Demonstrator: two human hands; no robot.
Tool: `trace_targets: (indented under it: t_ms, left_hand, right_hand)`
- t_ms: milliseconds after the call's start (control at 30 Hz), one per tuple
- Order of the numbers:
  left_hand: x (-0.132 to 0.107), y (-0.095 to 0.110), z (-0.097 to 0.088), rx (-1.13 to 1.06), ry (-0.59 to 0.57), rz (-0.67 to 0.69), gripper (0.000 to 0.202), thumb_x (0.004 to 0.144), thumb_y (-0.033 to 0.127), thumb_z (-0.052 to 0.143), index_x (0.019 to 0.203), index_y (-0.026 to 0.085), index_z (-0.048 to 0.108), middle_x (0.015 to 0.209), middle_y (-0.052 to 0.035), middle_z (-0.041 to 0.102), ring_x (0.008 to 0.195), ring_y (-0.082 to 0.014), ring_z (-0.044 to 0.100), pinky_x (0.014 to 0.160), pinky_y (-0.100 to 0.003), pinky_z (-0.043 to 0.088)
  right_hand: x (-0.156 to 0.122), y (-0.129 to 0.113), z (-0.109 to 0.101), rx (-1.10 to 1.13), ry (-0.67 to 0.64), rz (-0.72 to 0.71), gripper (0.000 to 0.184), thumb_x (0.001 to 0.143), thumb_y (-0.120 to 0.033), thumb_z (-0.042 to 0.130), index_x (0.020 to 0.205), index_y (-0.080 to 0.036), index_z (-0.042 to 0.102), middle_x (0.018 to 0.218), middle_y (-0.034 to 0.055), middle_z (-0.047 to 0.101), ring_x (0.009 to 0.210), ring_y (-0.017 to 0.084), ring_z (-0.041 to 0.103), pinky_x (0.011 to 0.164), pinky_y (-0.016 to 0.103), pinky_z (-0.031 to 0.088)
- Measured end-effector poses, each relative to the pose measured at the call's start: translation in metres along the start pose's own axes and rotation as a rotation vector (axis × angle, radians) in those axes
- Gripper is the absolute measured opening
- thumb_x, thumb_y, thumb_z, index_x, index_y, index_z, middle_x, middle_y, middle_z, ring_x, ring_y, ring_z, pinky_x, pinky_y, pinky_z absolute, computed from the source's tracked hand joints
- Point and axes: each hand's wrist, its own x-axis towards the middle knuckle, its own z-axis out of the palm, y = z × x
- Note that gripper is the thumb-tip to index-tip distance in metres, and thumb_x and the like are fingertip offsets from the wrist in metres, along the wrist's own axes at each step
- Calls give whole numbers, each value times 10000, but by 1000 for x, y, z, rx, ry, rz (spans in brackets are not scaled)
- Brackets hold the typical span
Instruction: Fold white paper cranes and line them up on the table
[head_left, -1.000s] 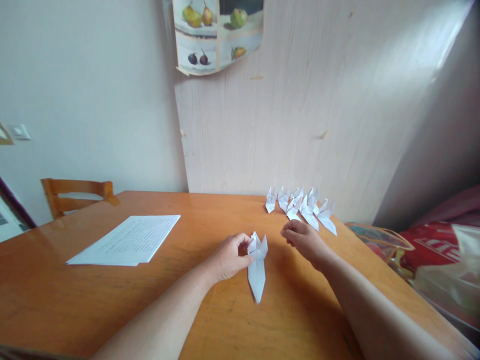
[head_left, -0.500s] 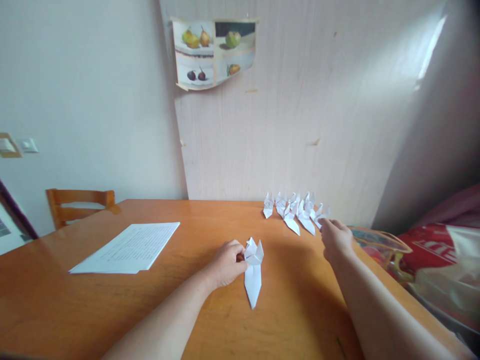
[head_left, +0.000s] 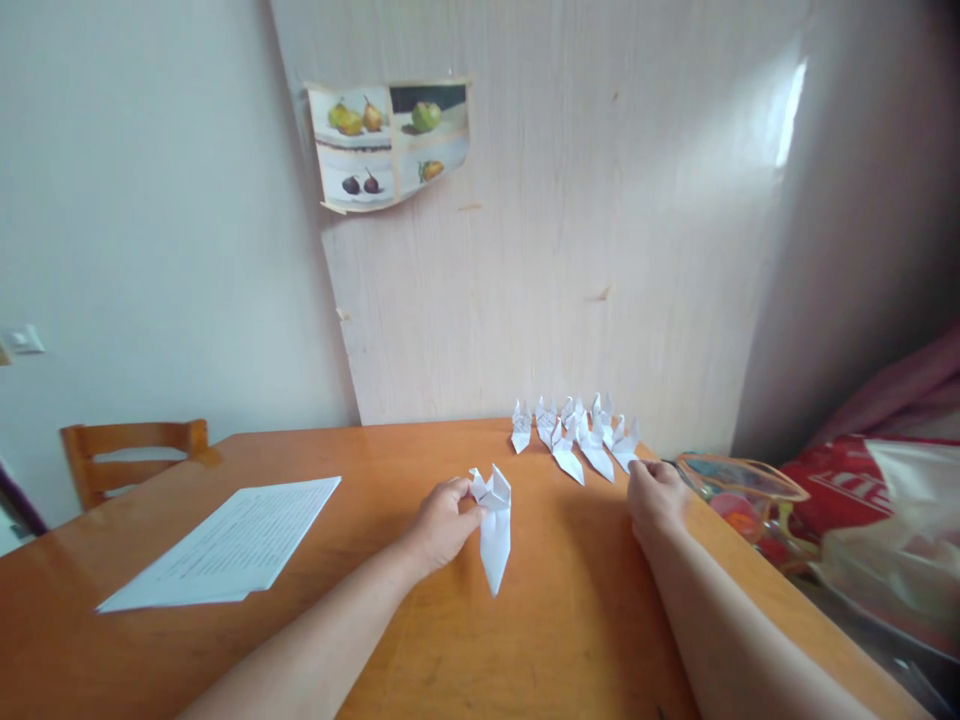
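- Pinching the folded paper figure (head_left: 493, 525) near its wide far end, the left hand (head_left: 441, 522) had thumb and fingers closed together on the paper's left flap.
- The figure lay flat on the table (head_left: 570, 620), front and centre, just right of the left hand. It was white with crisp creases, had pointed flaps at the far end, and its long body tapered to a sharp tip toward the person.
- The right hand (head_left: 654, 497) sat knuckles up near the table's right edge with its fingers loosely curled.
- Its fingertips were at the near tip of the rightmost piece in the row of folded paper figures (head_left: 574, 440). Contact or grip could not be told.
- That row sat by the far edge: several white pointed shapes of the same kind, overlapping, well apart from the pinched figure.
- The table was orange-brown wood, glossy, with visible grain.
- A printed sheet (head_left: 225, 545), white, flat and rectangular, lay well left of the left hand.
- A wooden chair (head_left: 127, 455) with a slatted back stood behind the table's left corner.
- A pale wood-grain panel (head_left: 562, 250) stood behind the table, with a curling fruit poster (head_left: 390, 145) stuck on it.
- A clear glass bowl (head_left: 742, 480) with coloured contents sat just off the table's right edge, near the right hand.
- A red bag (head_left: 847, 480) lay beyond the bowl.
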Motion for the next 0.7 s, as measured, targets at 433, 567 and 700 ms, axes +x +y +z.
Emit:
trace_targets:
  t_ms: [433,567,700]
  left_hand:
    - [102,-13,34,-85,21,34,217,769,195,593,966,165,681,1035,-61,742,991,-223,675,921,-329,487]
    - [127,-22,47,-61,6,25,226,774,218,618,985,178,688,1027,-59,749,990,-227,682,922,-333,489]
    - [146,-30,59,42,17,-24,233,764,280,674,991,229,697,1018,-28,752,1004,-241,675,921,-335,476]
  right_hand:
    - [-10,-12,-3,-118,-107,28,350,800,-440,484,929,-218,722,859,86,734,800,261,643,657,312,406]
    - [-13,-18,-5,-162,-132,53,347,812,-443,470,935,-232,718,856,90,729,817,278,647,654,326,408]
    - [-15,-21,-5,-181,-148,61,327,818,-440,466,927,-251,709,861,75,730,835,270,654,676,324,422]
